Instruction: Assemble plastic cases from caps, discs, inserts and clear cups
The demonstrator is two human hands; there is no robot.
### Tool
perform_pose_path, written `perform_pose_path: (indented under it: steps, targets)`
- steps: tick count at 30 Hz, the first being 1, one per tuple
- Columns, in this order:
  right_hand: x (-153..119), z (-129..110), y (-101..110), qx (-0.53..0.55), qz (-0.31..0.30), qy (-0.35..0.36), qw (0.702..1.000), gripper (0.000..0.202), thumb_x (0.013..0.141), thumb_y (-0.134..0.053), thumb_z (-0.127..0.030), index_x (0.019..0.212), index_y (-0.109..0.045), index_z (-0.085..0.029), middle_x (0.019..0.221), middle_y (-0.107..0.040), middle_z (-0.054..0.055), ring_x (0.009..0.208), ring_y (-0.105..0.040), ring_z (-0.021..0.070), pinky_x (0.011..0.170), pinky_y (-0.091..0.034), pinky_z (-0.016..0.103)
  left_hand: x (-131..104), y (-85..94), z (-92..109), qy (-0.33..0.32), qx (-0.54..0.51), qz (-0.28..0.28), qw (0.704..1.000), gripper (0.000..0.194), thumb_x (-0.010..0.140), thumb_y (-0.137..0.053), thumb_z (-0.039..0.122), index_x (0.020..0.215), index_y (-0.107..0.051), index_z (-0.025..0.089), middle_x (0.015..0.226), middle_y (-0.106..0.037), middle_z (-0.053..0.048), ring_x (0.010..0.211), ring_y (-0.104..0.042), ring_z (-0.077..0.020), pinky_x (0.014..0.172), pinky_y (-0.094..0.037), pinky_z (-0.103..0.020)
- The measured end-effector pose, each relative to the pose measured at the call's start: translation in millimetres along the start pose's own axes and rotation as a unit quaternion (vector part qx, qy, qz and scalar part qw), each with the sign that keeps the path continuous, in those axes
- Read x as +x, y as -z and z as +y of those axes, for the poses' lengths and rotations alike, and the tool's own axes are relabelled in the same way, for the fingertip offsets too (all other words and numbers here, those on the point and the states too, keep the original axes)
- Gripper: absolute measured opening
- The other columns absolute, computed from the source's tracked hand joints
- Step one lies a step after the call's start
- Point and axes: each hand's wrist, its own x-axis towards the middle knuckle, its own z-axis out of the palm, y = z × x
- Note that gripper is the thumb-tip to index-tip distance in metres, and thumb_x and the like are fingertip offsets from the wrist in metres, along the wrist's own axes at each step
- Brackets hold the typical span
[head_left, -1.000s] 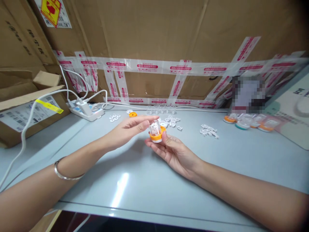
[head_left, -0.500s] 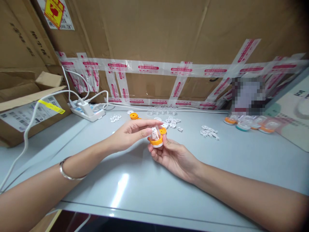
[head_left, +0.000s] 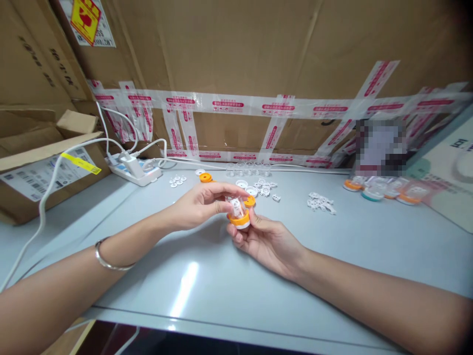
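In the middle of the view, a small capsule has a clear plastic cover (head_left: 242, 208) over an orange ring base (head_left: 240, 220) with a white underside. A white piece (head_left: 236, 204) with cut-outs shows inside the cover. My left hand (head_left: 201, 206) comes from the left, its thumb and fingers closed around the cover's upper part. From below and the right, my right hand (head_left: 266, 241) grips the base between thumb and fingers. The capsule is held above the table, nearly upright. Just behind it is an orange ring part (head_left: 250, 200), partly hidden by my fingers.
White round rings (head_left: 252, 191), white cut-out pieces (head_left: 320, 203), small white discs (head_left: 178, 181), orange rings (head_left: 205, 177) and clear covers (head_left: 248, 170) lie farther back. Finished-looking capsules (head_left: 374, 191) stand right. A power strip (head_left: 142, 175), cables and cardboard boxes (head_left: 221, 54) border the table.
My left fingers have drawn closer around the clear cover, with the fingertips lower over its top. The capsule has dipped slightly; my right hand keeps its hold on the base.
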Motion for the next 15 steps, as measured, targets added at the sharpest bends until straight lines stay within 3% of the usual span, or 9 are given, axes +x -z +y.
perform_pose_path:
  steps: [6,9,11,15]
  targets:
    - [-1.6,-2.4,-2.9,-0.004,-0.007,-0.008,1.000,0.012,0.080,-0.057,-0.022,0.088,-0.061,-0.014,0.080,-0.063,0.004,0.073,-0.060,0.0110,0.071,-0.046,0.022,-1.9,-0.3,2.0,-0.012,-0.004,-0.022,1.000,0.025,0.084,-0.054,0.019,0.108,-0.060,0.018,0.111,-0.063,-0.008,0.098,-0.061,-0.0181,0.083,-0.050,-0.029]
    - [-0.1,-7.6,-6.0,-0.029,0.011,-0.013,0.999,0.018,0.083,-0.054,-0.026,0.092,-0.061,-0.012,0.082,-0.066,0.008,0.081,-0.063,0.0132,0.083,-0.045,0.025,-3.6,-1.9,3.1,-0.043,0.098,0.014,0.994,0.028,0.085,-0.054,0.019,0.113,-0.058,0.018,0.115,-0.062,-0.008,0.102,-0.059,-0.0189,0.087,-0.048,-0.030]
    - [0.8,-10.6,-7.8,-0.043,0.025,-0.003,0.999,0.024,0.084,-0.054,-0.033,0.094,-0.061,-0.013,0.084,-0.066,0.008,0.083,-0.064,0.0143,0.088,-0.044,0.028,-5.3,-4.5,2.7,-0.093,0.199,0.040,0.975,0.032,0.084,-0.055,0.020,0.117,-0.056,0.018,0.118,-0.060,-0.008,0.107,-0.057,-0.0194,0.092,-0.045,-0.030]
    - [-0.3,-12.0,-10.2,-0.121,0.044,0.049,0.990,0.019,0.079,-0.061,-0.033,0.088,-0.063,-0.017,0.083,-0.064,0.002,0.086,-0.060,0.0125,0.093,-0.042,0.029,-9.0,-15.0,0.5,-0.151,0.316,0.031,0.936,0.041,0.087,-0.050,0.018,0.127,-0.046,0.020,0.123,-0.057,-0.008,0.111,-0.054,-0.0189,0.096,-0.042,-0.032]
